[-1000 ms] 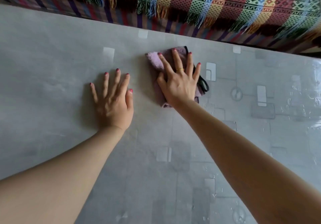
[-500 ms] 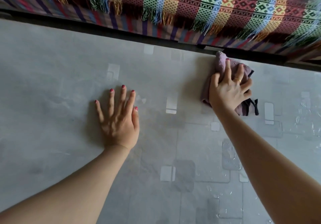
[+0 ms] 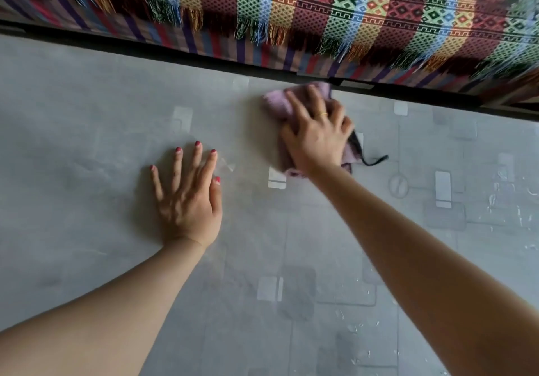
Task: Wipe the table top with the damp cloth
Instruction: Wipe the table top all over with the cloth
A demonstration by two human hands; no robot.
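- Cloth (image 3: 277,104) has been swept back leftward along the far edge of the table top (image 3: 87,130) since half a second ago, so that strip is judged covered.
- It is pressed flat beneath the spread fingers of the right hand (image 3: 318,136).
- Its long axis is seen running near-to-far, a dark loop trailing right.
- The left hand (image 3: 189,197) is kept flat and splayed, holding nothing.

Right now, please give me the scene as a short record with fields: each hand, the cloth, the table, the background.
left hand: flat on the table, fingers spread, holding nothing
right hand: pressing on the cloth, fingers extended over it
cloth: pink-purple, near the far edge, black loop at its right
table: grey patterned top, wet streaks at right
background: striped fringed blanket
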